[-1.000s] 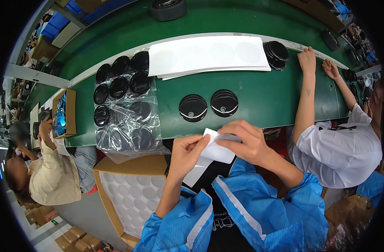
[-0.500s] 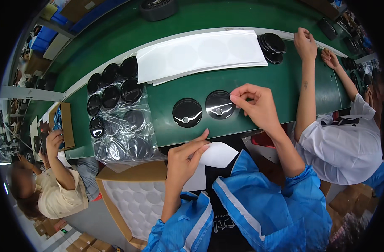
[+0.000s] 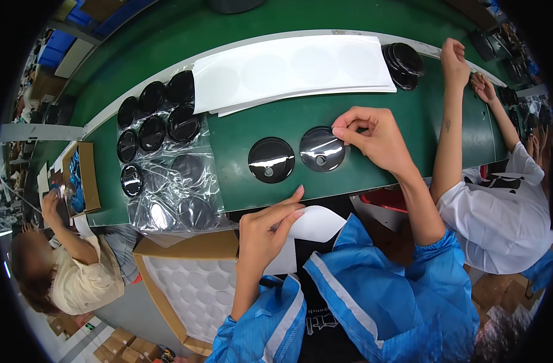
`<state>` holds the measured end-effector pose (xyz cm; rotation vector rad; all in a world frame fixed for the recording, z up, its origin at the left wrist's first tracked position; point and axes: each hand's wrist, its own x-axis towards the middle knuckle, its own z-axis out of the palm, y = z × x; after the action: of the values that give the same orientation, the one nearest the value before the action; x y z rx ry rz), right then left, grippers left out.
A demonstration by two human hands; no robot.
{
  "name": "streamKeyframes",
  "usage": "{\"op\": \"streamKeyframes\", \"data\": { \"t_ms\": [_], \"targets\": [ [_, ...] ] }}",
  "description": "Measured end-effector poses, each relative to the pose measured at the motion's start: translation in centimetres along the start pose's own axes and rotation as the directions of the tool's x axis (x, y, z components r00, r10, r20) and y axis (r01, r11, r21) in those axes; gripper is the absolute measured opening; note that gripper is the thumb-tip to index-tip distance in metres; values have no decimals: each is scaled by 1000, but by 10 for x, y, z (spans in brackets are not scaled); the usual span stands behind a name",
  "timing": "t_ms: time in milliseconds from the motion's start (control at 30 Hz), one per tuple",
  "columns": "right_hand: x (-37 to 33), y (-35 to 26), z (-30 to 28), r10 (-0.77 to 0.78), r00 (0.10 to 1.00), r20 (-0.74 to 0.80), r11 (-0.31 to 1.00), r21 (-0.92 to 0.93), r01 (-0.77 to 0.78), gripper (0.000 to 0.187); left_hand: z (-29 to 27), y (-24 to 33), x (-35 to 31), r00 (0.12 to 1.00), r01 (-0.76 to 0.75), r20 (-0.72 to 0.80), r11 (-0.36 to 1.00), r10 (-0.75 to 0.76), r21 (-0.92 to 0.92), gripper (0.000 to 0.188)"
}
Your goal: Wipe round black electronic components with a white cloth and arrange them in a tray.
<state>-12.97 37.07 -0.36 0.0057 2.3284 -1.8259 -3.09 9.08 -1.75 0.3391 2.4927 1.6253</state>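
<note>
My right hand (image 3: 376,138) pinches thumb and forefinger at the upper right rim of a glossy black disc (image 3: 320,144). A thin clear film appears to lie over that disc, greying its surface, and its edge meets my fingertips. To its left a second black disc (image 3: 271,151) rests flat on the green table. Nearer to me, my left hand (image 3: 263,233) grips a curled white paper sheet (image 3: 316,225) between thumb and fingers, just off the table's front edge. Both discs have a small round hole near the front.
White sheets with faint circles (image 3: 288,69) lie across the back, beside stacked black discs (image 3: 403,63). On the left sits a clear plastic bag (image 3: 167,199) with black discs. Below it is a cardboard box (image 3: 158,302) with round-pocketed white trays. Co-workers sit on both sides.
The right-hand disc looks greyer and hazier than before, with my right hand still pinching at its rim. The view has shifted slightly. My left hand keeps the white paper sheet.
</note>
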Motion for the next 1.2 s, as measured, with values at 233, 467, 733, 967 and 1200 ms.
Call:
{"op": "streamKeyframes", "data": {
  "t_ms": [233,467,733,967,1200],
  "targets": [
    [2,1,0,-7,1000,19,1000,-8,8,7,-1,3,1,1000,14,-1,1000,-14,-18,14],
    [2,3,-1,-7,1000,21,1000,-26,8,7,-4,5,1,995,80,60,997,-79,-17,14],
    [-2,-3,-4,16,1000,24,984,-178,-12,14,-2,9,2,997,64,39,998,-64,-9,14],
    [-81,-59,17,-550,833,-50,716,-543,440,48,-3,15,-4,990,117,-70,986,-126,-121,17],
    [-109,-70,15,-57,996,-64,984,163,67,60,-3,45,4,989,25,-115,862,-97,-507,24]
  ]
}}
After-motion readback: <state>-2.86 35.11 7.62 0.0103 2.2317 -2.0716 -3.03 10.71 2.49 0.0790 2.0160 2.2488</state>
